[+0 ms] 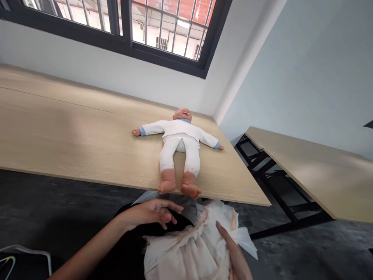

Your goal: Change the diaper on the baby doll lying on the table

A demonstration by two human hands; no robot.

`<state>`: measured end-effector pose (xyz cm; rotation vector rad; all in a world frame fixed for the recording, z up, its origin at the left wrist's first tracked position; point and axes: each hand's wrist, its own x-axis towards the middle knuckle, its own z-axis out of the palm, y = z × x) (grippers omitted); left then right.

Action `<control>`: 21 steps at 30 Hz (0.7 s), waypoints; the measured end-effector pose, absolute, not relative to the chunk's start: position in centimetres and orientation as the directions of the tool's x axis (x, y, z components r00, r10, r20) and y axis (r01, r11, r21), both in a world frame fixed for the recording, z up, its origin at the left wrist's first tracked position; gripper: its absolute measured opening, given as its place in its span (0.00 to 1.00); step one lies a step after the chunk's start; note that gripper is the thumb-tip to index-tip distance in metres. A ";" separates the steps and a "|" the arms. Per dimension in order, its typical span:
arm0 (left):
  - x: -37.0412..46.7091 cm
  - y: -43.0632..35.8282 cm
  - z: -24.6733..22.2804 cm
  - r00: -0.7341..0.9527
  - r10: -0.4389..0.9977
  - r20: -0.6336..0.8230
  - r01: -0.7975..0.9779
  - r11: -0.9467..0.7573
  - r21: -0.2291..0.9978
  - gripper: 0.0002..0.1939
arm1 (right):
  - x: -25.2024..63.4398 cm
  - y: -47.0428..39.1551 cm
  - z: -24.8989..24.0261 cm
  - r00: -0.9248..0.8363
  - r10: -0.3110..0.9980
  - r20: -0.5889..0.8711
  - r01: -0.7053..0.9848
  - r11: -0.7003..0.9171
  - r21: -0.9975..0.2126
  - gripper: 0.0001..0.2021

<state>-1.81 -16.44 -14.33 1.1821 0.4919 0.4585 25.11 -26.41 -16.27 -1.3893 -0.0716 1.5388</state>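
The big worktop [72, 144] is sitting ahead of me, and the doll [181, 132] is lying on it face up, feet pointing at me. The frilly white cloth [192, 256] is slanting up to the right, nearer me than the doll; my right hand [233, 251] is gripping its right side, and my left hand [148, 212] is floating open near its upper left.

Bright daylight enters by the barred window [169, 27]; wide-angle edges stretch, shadows pool below.
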 end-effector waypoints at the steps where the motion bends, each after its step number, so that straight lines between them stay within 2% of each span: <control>1: -2.7 -16.3 -14.3 0.798 0.591 -0.118 -0.100 0.322 0.941 0.28 | 25.8 -26.9 -16.0 0.214 0.669 -0.711 -0.592 -0.490 -0.640 0.40; 4: -4.3 -16.1 -14.2 0.788 0.610 -0.084 -0.181 0.360 0.915 0.32 | 27.8 -28.2 -14.7 0.313 0.653 -0.689 -0.535 -0.479 -0.696 0.42; 8: -3.4 -16.3 -14.1 0.803 0.594 -0.053 -0.287 0.463 0.838 0.36 | 29.5 -29.5 -12.2 0.399 0.649 -0.648 -0.574 -0.375 -0.728 0.46; 11: -1.6 -16.6 -13.9 0.826 0.562 -0.054 -0.323 0.549 0.770 0.38 | 30.0 -29.5 -11.4 0.401 0.646 -0.649 -0.628 -0.322 -0.709 0.47; 16: 0.7 -17.0 -13.2 0.817 0.569 -0.093 -0.369 0.641 0.673 0.41 | 29.7 -28.6 -12.3 0.372 0.656 -0.656 -0.704 -0.262 -0.660 0.43; 21: 1.4 -17.4 -13.9 0.782 0.618 -0.080 -0.500 0.698 0.512 0.35 | 29.1 -28.1 -12.7 0.365 0.646 -0.670 -0.722 -0.258 -0.642 0.42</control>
